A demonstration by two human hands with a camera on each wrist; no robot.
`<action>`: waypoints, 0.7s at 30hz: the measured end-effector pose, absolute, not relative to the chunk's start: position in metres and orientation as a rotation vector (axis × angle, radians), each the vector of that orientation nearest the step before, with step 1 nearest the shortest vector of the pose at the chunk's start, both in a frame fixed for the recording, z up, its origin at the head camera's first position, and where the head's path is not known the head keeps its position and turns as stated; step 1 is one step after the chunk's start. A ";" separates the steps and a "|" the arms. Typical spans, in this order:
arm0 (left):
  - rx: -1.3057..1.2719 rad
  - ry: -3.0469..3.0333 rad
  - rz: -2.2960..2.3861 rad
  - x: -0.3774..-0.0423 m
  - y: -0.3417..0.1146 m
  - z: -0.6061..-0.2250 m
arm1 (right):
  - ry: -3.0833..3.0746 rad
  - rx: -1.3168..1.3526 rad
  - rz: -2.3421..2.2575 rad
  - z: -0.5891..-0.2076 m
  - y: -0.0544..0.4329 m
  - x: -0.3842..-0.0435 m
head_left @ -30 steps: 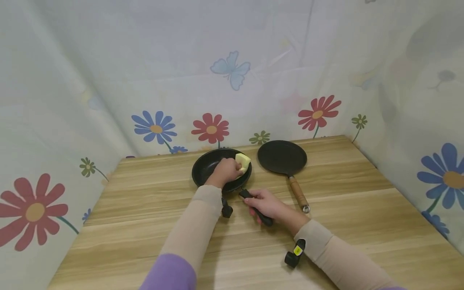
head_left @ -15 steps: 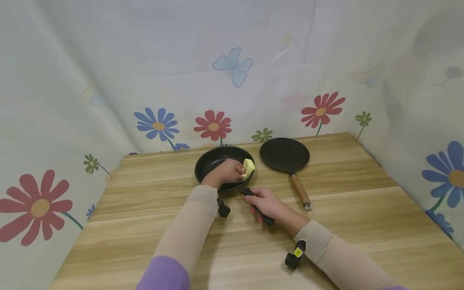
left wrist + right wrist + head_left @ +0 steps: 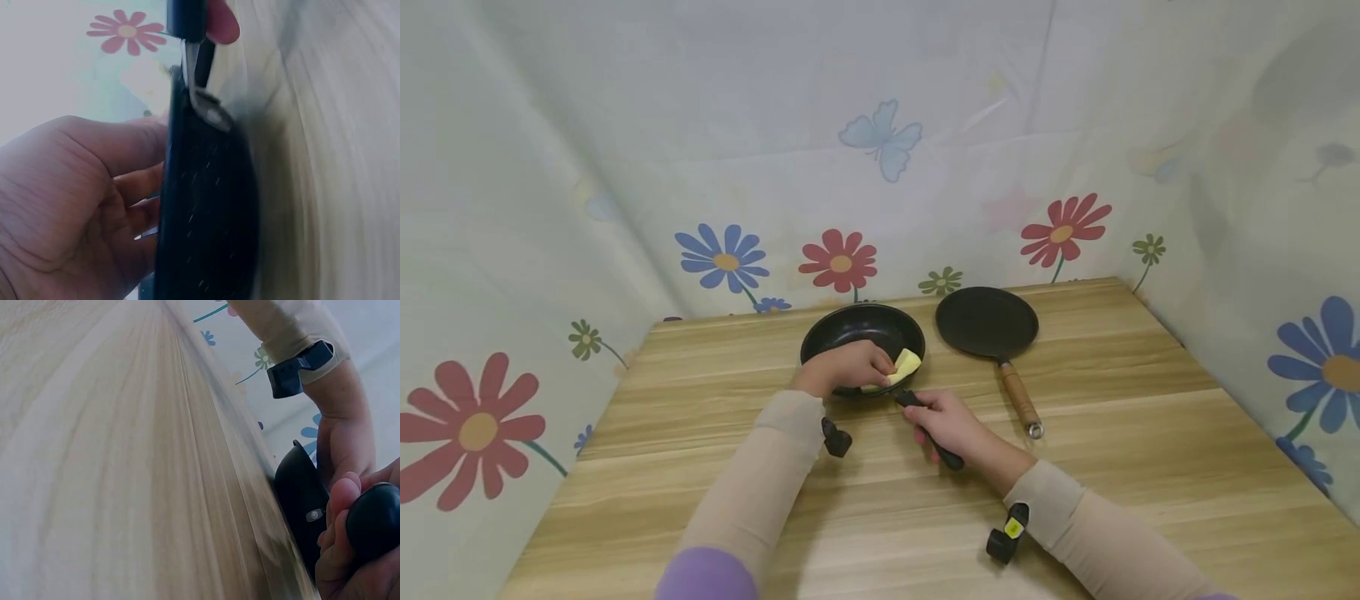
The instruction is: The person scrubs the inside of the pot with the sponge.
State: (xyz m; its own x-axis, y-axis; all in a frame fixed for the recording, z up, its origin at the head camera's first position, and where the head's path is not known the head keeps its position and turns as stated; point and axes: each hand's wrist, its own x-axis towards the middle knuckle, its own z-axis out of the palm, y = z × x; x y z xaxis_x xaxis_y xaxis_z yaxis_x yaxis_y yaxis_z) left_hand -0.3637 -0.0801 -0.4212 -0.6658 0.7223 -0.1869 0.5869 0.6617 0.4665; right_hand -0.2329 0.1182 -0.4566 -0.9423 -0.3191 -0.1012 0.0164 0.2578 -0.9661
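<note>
A black frying pan [image 3: 831,330] sits at the back of the table, left of centre. My right hand [image 3: 951,419] grips its black handle [image 3: 952,460], and in the right wrist view the rounded handle end [image 3: 375,520] pokes out of the curled fingers. My left hand [image 3: 848,365] reaches over the near rim and pinches a soft pale yellow cloth [image 3: 907,364] against the pan's inside, close to the handle joint. From the left wrist, the pan's dark outer wall [image 3: 209,206] hides the fingertips and most of the cloth.
Right of the frying pan lies a flat black griddle pan [image 3: 987,321], its wooden handle [image 3: 1018,396] pointing towards me. The wood-grain table [image 3: 715,400] meets a flower-printed curtain [image 3: 760,150] at the back and sides.
My left hand has slid the cloth from the pan's right inner wall down and left along the near side. The right hand has stayed on the handle.
</note>
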 end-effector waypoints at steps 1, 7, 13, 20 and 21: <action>1.027 2.503 0.533 -0.363 -0.082 -0.419 | 2.255 -0.275 -1.737 -0.457 0.118 -0.233; 0.928 2.479 0.544 -0.359 -0.090 -0.411 | 2.254 -0.261 -1.716 -0.457 0.120 -0.235; 0.888 2.563 0.586 -0.359 -0.090 -0.416 | 2.251 -0.270 -1.682 -0.456 0.124 -0.239; 0.791 2.678 0.671 -0.360 -0.079 -0.429 | 2.229 -0.311 -1.681 -0.458 0.126 -0.237; 0.785 2.693 0.674 -0.362 -0.077 -0.431 | 2.228 -0.312 -1.684 -0.458 0.126 -0.237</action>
State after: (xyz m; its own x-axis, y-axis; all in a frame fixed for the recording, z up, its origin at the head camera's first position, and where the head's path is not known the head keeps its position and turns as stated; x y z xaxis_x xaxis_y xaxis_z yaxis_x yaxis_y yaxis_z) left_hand -0.3618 -0.0771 -0.4306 -0.8216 0.5591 -0.1113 0.4407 0.7467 0.4982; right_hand -0.2371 0.1263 -0.4583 -0.9217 -0.3659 -0.1284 0.0238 0.2772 -0.9605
